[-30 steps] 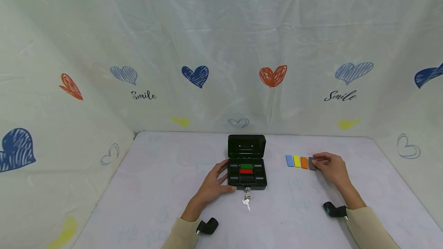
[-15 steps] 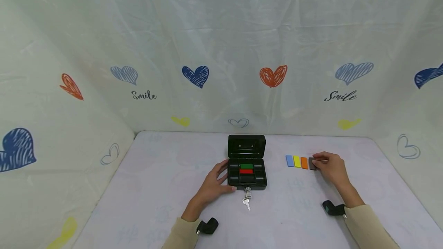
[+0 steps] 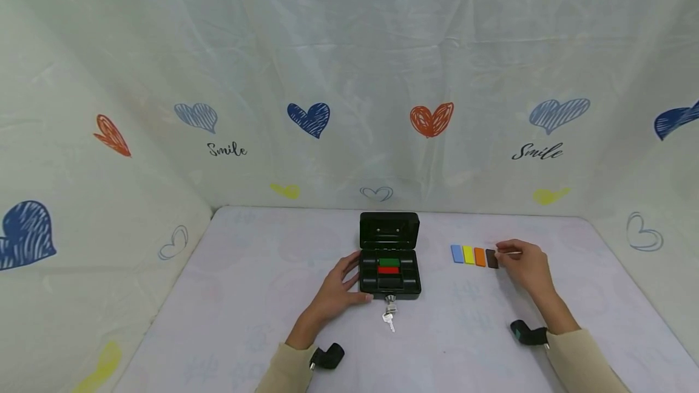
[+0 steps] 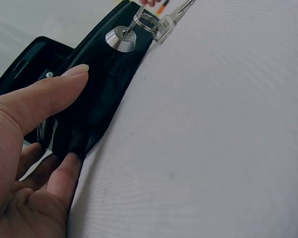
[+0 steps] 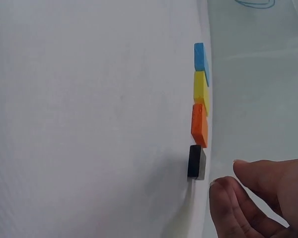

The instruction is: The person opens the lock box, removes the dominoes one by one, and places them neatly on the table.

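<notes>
A black cash box (image 3: 390, 293) stands on the table with its lid (image 3: 389, 230) raised. In its tray lie a green block (image 3: 389, 262) and a red block (image 3: 388, 270). My left hand (image 3: 334, 293) holds the box's front left corner, thumb (image 4: 64, 91) on the front face and fingers along the side. On the right, a blue block (image 5: 200, 59), a yellow block (image 5: 199, 89), an orange block (image 5: 198, 124) and a black block (image 5: 194, 162) form a row. Beside the black one, my right hand (image 3: 524, 264) has thumb and forefinger slightly parted, holding nothing.
A key (image 3: 389, 318) on a ring hangs from the lock (image 4: 121, 38) at the box's front, another sitting in the lock. The white table (image 3: 262, 247) ends at a hanging sheet (image 3: 371, 77) printed with hearts, which also closes in both sides.
My right fingers have come off the black block and drawn slightly right, so more of its top shows. The left hand and the cash box have kept their places.
</notes>
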{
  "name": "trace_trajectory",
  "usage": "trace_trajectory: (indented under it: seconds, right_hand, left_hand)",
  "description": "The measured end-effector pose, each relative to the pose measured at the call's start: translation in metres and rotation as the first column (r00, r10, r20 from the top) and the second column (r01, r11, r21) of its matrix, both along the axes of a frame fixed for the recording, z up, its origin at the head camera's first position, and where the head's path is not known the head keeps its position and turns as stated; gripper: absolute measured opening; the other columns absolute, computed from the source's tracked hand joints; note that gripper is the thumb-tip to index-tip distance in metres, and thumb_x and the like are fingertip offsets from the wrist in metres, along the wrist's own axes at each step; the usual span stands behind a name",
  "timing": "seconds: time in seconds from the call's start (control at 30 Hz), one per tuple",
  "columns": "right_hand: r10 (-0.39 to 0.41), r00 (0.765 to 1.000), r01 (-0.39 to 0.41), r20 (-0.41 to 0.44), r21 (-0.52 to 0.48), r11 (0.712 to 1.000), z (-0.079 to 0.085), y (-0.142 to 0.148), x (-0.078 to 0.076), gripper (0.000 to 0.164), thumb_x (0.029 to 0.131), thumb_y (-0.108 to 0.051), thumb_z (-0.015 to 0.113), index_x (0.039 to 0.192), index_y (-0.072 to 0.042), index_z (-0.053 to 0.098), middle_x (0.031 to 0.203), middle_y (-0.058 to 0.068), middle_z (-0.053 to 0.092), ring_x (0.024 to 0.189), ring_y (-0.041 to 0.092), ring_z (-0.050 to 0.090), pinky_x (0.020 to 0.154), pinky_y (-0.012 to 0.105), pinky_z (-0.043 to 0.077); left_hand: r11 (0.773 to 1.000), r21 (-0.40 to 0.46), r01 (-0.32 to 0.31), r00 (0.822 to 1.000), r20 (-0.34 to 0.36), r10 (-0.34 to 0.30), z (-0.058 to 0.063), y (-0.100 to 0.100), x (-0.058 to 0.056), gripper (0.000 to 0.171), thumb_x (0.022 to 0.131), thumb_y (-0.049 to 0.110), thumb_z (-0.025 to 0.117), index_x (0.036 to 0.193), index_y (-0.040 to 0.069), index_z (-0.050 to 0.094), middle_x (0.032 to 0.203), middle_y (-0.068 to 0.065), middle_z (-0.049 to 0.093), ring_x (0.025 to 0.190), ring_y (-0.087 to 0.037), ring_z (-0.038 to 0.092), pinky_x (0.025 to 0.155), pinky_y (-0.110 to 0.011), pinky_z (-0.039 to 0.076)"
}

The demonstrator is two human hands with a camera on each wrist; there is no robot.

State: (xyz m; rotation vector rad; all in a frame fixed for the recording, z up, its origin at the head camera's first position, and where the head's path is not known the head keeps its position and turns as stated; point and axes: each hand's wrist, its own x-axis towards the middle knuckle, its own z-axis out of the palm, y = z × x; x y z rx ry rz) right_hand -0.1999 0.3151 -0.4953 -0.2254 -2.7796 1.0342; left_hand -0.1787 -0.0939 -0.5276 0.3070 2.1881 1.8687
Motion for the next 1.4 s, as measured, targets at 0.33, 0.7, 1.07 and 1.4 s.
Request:
trace_trajectory:
  seconds: [0.33, 0.7, 1.07, 1.4]
  right_hand:
    - [0.090, 0.993, -0.091, -0.076, -0.018, 0.996, 0.013, -0.025, 0.014, 0.024, 0.096, 0.003, 0.071, 0.118, 0.012, 0.071, 0.114, 0.032, 0.072, 0.101, 0.047, 0.070, 0.082, 0.050, 0.066]
    - [0.203, 0.971, -0.210, -0.130, -0.044, 0.977, 0.019, -0.057, 0.028, 0.017, 0.091, 0.008, 0.075, 0.108, 0.008, 0.075, 0.108, 0.025, 0.075, 0.094, 0.040, 0.075, 0.073, 0.013, 0.057]
    - [0.284, 0.944, -0.303, -0.170, -0.096, 0.948, 0.023, -0.080, 0.025, 0.016, 0.090, 0.010, 0.075, 0.106, 0.006, 0.076, 0.105, 0.018, 0.078, 0.093, 0.035, 0.076, 0.081, 0.031, 0.067]
    - [0.311, 0.943, -0.326, -0.116, -0.138, 0.935, 0.022, -0.108, 0.026, 0.019, 0.090, 0.007, 0.078, 0.108, 0.003, 0.076, 0.106, 0.013, 0.077, 0.096, 0.030, 0.075, 0.082, 0.037, 0.068]
  left_hand:
    - [1.000, -0.007, -0.010, 1.000, 0.012, 0.010, -0.002, 0.001, -0.002, 0.099, 0.080, -0.006, 0.086, 0.164, 0.006, 0.034, 0.168, -0.022, 0.035, 0.154, -0.042, 0.037, 0.120, -0.046, 0.043]
    - [1.000, 0.004, -0.011, 1.000, 0.023, 0.011, -0.003, 0.000, 0.000, 0.100, 0.079, -0.008, 0.087, 0.163, 0.005, 0.035, 0.167, -0.022, 0.035, 0.154, -0.042, 0.036, 0.120, -0.045, 0.043]
    - [1.000, -0.010, -0.008, 1.000, 0.016, 0.008, -0.003, 0.000, -0.003, 0.100, 0.080, -0.007, 0.087, 0.164, 0.007, 0.034, 0.168, -0.022, 0.034, 0.153, -0.043, 0.038, 0.119, -0.046, 0.045]
    - [1.000, -0.003, -0.008, 1.000, 0.024, 0.008, -0.006, 0.000, -0.003, 0.100, 0.080, -0.006, 0.087, 0.164, 0.008, 0.034, 0.168, -0.022, 0.034, 0.152, -0.044, 0.039, 0.119, -0.046, 0.045]
